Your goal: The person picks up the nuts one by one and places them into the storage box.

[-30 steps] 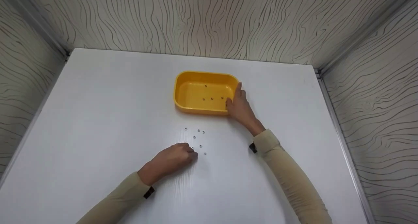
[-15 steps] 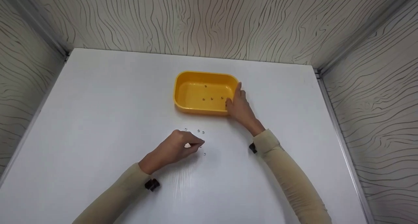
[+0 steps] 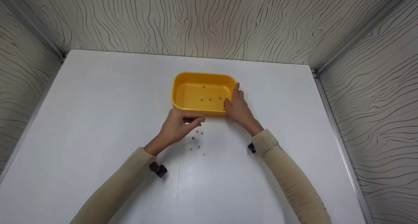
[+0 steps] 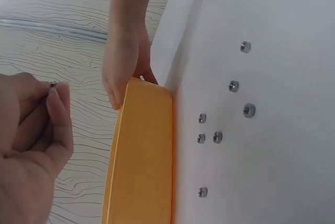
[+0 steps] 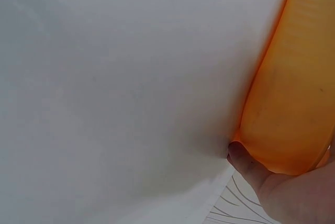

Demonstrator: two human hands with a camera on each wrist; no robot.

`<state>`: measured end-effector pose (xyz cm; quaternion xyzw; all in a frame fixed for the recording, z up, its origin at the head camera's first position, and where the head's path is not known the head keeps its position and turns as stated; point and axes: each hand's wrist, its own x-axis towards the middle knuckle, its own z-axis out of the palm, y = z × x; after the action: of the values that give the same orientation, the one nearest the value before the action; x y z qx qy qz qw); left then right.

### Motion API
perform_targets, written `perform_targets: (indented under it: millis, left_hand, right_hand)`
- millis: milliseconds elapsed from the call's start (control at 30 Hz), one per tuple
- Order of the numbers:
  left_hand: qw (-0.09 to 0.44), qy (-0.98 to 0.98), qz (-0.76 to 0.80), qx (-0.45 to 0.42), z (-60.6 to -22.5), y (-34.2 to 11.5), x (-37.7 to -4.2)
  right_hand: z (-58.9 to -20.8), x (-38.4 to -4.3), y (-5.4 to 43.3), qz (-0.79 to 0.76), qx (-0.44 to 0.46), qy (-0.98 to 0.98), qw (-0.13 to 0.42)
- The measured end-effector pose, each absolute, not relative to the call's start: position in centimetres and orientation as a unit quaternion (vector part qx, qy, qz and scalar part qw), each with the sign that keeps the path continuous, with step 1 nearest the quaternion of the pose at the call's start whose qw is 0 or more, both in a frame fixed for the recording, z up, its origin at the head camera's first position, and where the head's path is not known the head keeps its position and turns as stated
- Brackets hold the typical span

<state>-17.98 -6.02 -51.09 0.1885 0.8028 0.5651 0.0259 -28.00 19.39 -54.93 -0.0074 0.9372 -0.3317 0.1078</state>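
Seven metal nuts (image 4: 248,110) lie loose on the white table (image 3: 98,119), as your left wrist view shows; in the head view they sit below and beside your left hand (image 3: 176,127), well clear of its fingertips. Your left hand is raised off the table near the near side of the yellow bin (image 3: 189,95), with thumb and index finger pinched together at the tips. Between those tips you hold one small metal piece (image 4: 53,84); it is mostly covered by the fingers, but it appears to be a nut of the same kind. Your right hand (image 3: 240,109) grips the right end of the bin, the thumb over the rim on the inner side and the other fingers along the outside of the end wall. The bin rests upright on the table. Inside it, small nuts (image 3: 210,99) lie spread on the floor: four stand apart from your right hand, and at least one more lies just beside your right thumb. Beyond the table's far edge you face a wood-grain wall panel (image 3: 209,24).
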Motion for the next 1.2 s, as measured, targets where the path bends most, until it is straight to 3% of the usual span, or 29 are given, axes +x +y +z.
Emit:
perform_targets:
  millis: [600, 1200]
  left_hand:
    - [0.111, 0.701, 0.705, 0.014, -48.2, -4.6, -24.4]
    - [0.135, 0.661, 0.727, -0.127, -49.5, -4.6, -28.3]
  right_hand:
    - [-54.8, -28.1, 19.7, -0.337, -0.008, 0.934, 0.115]
    - [-54.9, -27.9, 19.4, -0.335, -0.011, 0.936, 0.110]
